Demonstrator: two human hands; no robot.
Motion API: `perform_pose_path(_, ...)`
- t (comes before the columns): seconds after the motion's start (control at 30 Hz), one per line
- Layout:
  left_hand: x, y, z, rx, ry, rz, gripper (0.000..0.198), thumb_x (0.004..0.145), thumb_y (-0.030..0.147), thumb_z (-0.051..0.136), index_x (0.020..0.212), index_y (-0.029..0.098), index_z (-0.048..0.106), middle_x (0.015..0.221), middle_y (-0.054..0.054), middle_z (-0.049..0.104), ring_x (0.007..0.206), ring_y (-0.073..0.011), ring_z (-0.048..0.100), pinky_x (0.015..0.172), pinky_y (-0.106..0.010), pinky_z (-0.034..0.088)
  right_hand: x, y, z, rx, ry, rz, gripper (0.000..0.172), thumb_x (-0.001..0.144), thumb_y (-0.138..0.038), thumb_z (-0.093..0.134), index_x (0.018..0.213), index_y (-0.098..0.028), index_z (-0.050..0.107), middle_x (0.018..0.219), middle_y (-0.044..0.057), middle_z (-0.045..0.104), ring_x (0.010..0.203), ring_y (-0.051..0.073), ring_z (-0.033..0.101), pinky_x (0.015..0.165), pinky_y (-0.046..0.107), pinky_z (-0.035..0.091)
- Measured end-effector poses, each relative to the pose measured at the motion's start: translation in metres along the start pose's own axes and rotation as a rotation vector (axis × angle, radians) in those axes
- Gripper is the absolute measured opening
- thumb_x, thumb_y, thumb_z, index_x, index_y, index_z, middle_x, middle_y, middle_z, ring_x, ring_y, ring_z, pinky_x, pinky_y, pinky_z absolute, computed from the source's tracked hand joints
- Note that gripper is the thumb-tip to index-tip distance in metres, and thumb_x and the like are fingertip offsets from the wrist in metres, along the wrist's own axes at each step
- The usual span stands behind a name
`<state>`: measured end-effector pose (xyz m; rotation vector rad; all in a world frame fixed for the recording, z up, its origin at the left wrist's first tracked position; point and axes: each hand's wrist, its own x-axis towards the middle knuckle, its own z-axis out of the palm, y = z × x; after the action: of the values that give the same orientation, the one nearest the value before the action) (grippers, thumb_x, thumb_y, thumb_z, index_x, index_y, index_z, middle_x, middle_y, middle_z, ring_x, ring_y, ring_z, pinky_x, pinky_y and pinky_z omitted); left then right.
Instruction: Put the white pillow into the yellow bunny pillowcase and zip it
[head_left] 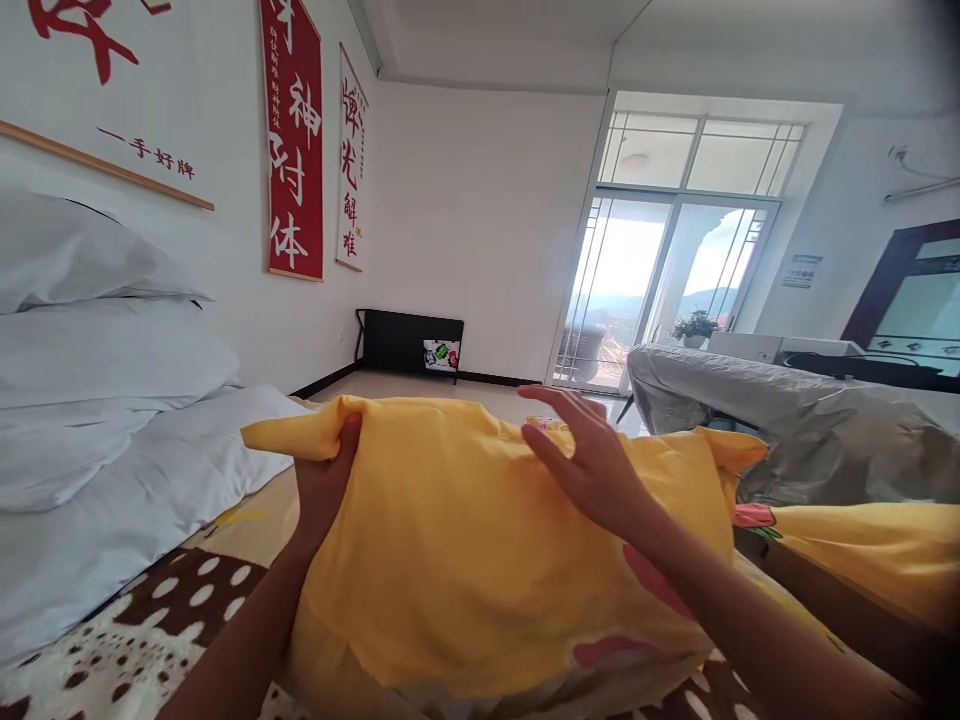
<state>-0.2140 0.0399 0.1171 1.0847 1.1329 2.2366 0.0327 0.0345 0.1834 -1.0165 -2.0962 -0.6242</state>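
Fingers (350,436) of the left hand (328,480) are clamping on the upper left corner of a plump yellow cloth pillow with pink patches low on its face (450,520), bunching the fabric so that a tail of it is sticking out beyond the grip. Across the top edge, the right hand (592,462) is hovering or lightly resting with its fingers spread and its thumb standing well apart from them; whether it is touching the cloth, I cannot tell. The pillow is sitting squarely in front of the person, between the two forearms, its lower part hanging over a brown-and-cream spotted plush blanket (187,600); what is bearing its weight is not showing. White fabric pillows (112,345) are lying piled to the left, and another yellow cloth piece (870,545) is lying to the right.

As for handling, the pillow is looking light for its bulk, soft and in no danger of breaking. Its cover is creasing freely and appearing thin, perhaps a little slick, so a flat palm would probably be sliding or pushing a dent instead of lifting. Both upper corners are offering the surest hold: the left one is already gathered, and the right one is poking out as a loose point, well suited to pinching. Gripping cloth and filling together should be preventing the cover from slipping round.
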Motion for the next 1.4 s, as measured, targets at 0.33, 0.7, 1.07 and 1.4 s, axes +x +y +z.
perform_pose_path(0.33,0.017,0.025,-0.031,-0.020,-0.085,-0.219,0.050,0.056,0.061,0.074,0.054,0.017,0.050,0.047,0.002,0.046,0.041,-0.0090,0.043,0.034,-0.021,0.035,0.049,-0.072,0.047,0.595,-0.214,0.018,0.030,0.085,-0.050,0.055,0.079,-0.021,0.059,0.066,-0.003,0.053,0.065,0.012,0.045,0.062,0.024,0.031)
perform_pose_path(0.7,0.037,0.014,-0.049,0.157,-0.066,-0.189,0.049,0.064,0.061,0.068,0.069,0.014,0.059,0.060,-0.004,0.059,0.053,-0.0171,0.055,0.046,-0.027,0.042,0.047,-0.068,0.064,0.819,-0.318,0.152,0.023,0.079,-0.036,0.059,0.066,-0.018,0.053,0.062,-0.004,0.046,0.061,0.010,0.040,0.058,0.024,0.030)
perform_pose_path(1.07,0.026,0.010,-0.065,0.781,-0.471,0.706,0.021,0.088,0.034,0.052,0.102,0.022,0.062,0.101,-0.006,0.065,0.097,-0.0215,0.058,0.089,-0.036,0.045,0.052,-0.057,0.075,0.848,-0.294,0.043,0.021,0.085,-0.032,0.049,0.083,-0.017,0.064,0.073,-0.001,0.058,0.069,0.013,0.048,0.062,0.024,0.034)
perform_pose_path(1.4,0.019,0.041,-0.047,0.562,-0.300,0.330,0.016,0.081,0.032,0.058,0.072,0.020,0.065,0.071,0.003,0.062,0.064,-0.0115,0.050,0.060,-0.023,0.039,0.065,-0.079,0.069,0.905,-0.387,0.130,0.019,0.079,-0.029,0.056,0.073,-0.017,0.070,0.074,0.001,0.066,0.074,0.016,0.057,0.064,0.025,0.041)
